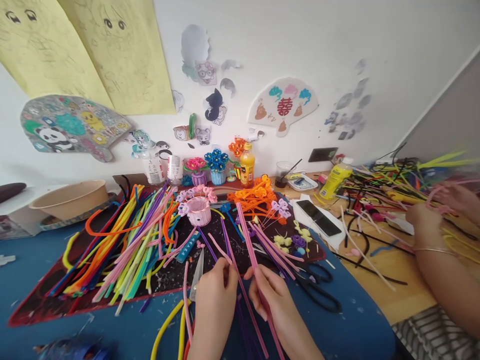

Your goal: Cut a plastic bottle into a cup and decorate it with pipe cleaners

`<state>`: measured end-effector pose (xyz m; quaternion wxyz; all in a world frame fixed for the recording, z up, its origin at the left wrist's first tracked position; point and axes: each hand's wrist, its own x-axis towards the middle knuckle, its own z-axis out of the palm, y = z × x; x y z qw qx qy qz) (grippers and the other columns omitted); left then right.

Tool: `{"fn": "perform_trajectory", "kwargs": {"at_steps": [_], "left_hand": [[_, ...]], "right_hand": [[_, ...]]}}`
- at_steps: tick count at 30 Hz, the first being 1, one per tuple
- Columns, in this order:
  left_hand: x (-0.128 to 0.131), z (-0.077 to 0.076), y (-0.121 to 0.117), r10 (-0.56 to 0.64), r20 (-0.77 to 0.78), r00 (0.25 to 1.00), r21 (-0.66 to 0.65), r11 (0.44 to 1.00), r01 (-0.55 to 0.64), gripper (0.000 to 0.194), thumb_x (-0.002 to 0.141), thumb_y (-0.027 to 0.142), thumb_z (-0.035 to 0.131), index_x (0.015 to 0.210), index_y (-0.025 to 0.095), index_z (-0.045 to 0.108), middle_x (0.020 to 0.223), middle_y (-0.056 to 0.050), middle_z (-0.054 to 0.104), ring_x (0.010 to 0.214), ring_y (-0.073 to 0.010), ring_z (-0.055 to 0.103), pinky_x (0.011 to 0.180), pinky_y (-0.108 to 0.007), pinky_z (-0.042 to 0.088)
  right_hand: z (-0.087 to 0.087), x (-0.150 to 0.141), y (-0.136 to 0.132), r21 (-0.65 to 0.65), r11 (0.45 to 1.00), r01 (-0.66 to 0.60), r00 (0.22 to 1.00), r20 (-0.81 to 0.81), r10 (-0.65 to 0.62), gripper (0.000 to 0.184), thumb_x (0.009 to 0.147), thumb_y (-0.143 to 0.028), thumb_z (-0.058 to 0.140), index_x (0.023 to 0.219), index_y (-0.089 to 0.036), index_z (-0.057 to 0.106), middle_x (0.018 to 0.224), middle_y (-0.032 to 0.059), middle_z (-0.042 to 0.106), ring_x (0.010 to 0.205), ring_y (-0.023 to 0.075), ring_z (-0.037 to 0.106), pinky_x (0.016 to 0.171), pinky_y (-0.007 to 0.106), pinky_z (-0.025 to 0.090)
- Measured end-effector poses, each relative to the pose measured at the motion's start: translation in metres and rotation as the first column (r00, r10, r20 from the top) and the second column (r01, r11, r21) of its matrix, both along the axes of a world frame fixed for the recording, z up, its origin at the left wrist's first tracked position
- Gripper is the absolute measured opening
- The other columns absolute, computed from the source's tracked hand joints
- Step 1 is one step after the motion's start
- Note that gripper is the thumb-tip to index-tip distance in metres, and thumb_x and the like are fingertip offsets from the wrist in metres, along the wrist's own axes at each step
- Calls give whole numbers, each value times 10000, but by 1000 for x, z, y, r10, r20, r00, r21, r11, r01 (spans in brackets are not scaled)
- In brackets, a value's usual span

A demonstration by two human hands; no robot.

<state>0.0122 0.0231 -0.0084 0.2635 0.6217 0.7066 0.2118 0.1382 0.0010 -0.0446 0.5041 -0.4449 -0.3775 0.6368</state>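
My left hand is closed, thumb and fingers pinched round a pink pipe cleaner whose tip sticks out beyond them. In my right hand, fingers are wrapped round a few pink pipe cleaners that point away from me and trail below the palm. Between the hands runs another pink pipe cleaner, with purple ones around it. Black-handled scissors lie right of my right hand. Beyond my hands stands a small pink basket with looped pink and lilac trim.
Many coloured pipe cleaners cover the dark mat at left. Orange ones lie behind, before a juice bottle and pipe-cleaner flower pots. A phone rests at right. Another person's hands work at the far right.
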Motion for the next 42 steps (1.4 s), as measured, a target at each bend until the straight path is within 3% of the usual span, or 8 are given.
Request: {"fn": "perform_trajectory", "kwargs": {"at_steps": [4,10,18,24,27,32,38,42], "left_hand": [[-3,3,-2,-68,186,980,53,997,60,274,917,373,393,680,240,429,554,52,455,513,-141,421,527,-245,265],[-3,3,-5,-145,388,910,108,988,112,315,882,486,409,708,230,465,603,36,509,556,-144,483,532,-233,341],[-2,7,-8,-158,493,856,179,981,78,274,864,458,489,770,208,553,637,20,562,565,-144,508,532,-236,368],[2,3,-11,-133,526,840,206,978,26,262,858,449,500,759,212,550,600,22,571,510,-150,545,488,-238,390],[2,2,-13,-124,535,836,220,976,4,255,840,448,524,744,214,553,606,14,591,539,-162,575,517,-247,421],[3,4,-16,-113,558,822,233,972,-24,275,828,474,548,797,204,596,612,13,599,547,-172,584,529,-257,435],[5,5,-17,-104,576,811,243,969,-48,354,822,522,562,835,179,649,612,7,611,535,-168,557,519,-257,428],[6,6,-18,-89,586,805,228,972,-58,378,814,527,591,716,166,644,544,18,560,493,-149,503,477,-242,371]], "right_hand": [[1,-1,0,2,1000,-1,1000,22,1,493,858,-662,568,843,-171,598,479,-72,476,343,45,323,362,185,235],[4,-5,-4,34,999,4,998,63,-6,494,845,-668,577,734,-187,550,492,-74,457,354,48,318,370,194,243],[4,-10,-5,110,993,49,981,180,-69,541,847,-689,550,630,-203,457,538,-65,410,455,81,361,433,216,278],[-1,-15,-11,133,991,5,983,179,-29,531,864,-701,500,714,-192,522,554,-38,524,435,106,496,425,218,369],[-1,-16,-17,119,993,-3,986,163,-17,524,863,-705,492,739,-196,508,514,-61,503,352,84,452,354,196,326],[1,-15,-23,101,995,19,987,157,-34,553,808,-740,533,743,-191,510,445,-121,365,308,31,246,297,160,192],[1,-14,-24,76,996,40,991,126,-50,596,762,-789,535,713,-196,499,430,-126,331,308,24,199,303,167,156],[4,-9,-21,77,997,11,994,106,-19,582,765,-771,565,671,-204,475,444,-127,249,363,34,180,349,184,112]]}}
